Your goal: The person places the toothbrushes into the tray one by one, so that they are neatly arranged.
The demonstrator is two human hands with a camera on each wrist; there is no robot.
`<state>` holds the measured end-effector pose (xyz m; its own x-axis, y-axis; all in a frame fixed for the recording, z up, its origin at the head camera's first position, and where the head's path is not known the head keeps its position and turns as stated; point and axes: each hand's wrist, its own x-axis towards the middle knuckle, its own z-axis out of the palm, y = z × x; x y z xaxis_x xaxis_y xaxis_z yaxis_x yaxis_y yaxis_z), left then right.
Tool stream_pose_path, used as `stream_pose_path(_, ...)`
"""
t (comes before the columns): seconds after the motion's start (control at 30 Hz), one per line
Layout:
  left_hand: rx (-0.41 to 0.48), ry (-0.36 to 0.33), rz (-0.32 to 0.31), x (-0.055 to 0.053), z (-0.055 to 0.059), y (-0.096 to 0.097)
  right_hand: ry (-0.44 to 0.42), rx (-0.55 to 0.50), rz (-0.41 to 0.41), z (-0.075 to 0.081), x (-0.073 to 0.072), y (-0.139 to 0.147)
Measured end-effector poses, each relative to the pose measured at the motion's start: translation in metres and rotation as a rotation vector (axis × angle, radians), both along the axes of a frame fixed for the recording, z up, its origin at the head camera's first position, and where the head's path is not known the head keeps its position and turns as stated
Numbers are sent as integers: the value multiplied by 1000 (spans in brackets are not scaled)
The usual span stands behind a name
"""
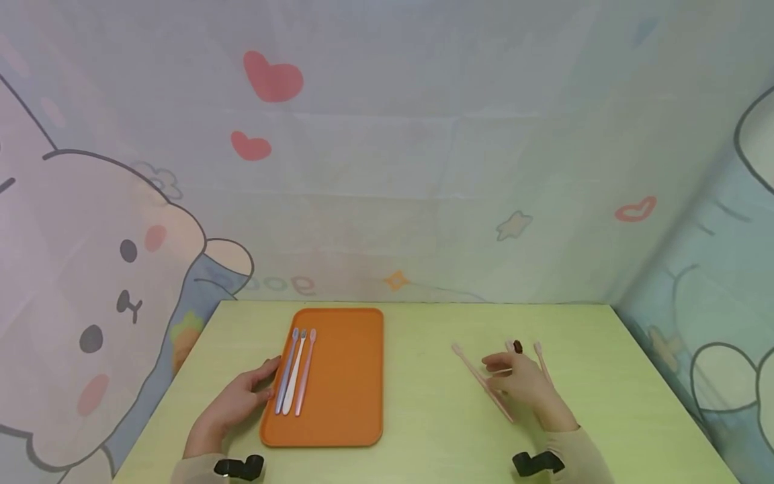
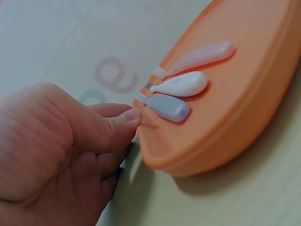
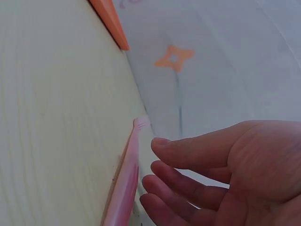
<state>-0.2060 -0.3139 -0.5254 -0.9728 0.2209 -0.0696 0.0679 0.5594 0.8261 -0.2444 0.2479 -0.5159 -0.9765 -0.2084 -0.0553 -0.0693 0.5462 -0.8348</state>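
Observation:
On the orange tray (image 1: 347, 376), a bluish-purple toothbrush (image 1: 285, 380), a white toothbrush (image 1: 295, 376) and a pink toothbrush (image 1: 306, 376) lie side by side near the left edge. My left hand (image 1: 238, 400) grips that edge, its thumb at the rim in the left wrist view. To the right, my right hand (image 1: 523, 383) hovers with loosely bent fingers beside a pink toothbrush (image 3: 123, 188) on the table. Nothing is between its thumb and fingers in the right wrist view. Another pink toothbrush (image 1: 542, 359) pokes out behind this hand, partly hidden.
A small dark brown item (image 1: 517, 346) and a pale brush head (image 1: 510, 345) show just beyond the right hand. The pale yellow-green table (image 1: 423, 417) ends at a printed cloth backdrop (image 1: 423, 168) behind. More printed cloth hangs at both sides.

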Motion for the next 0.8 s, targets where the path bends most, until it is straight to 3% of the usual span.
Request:
stream_pose_path(0.33,10,-13,11,-1,-2,-1,-53,0,-27,-10,-1,-4)
stream_pose_path(0.8,30,-37,19,0,-2,-1,-52,14,-25,-5,4,-7)
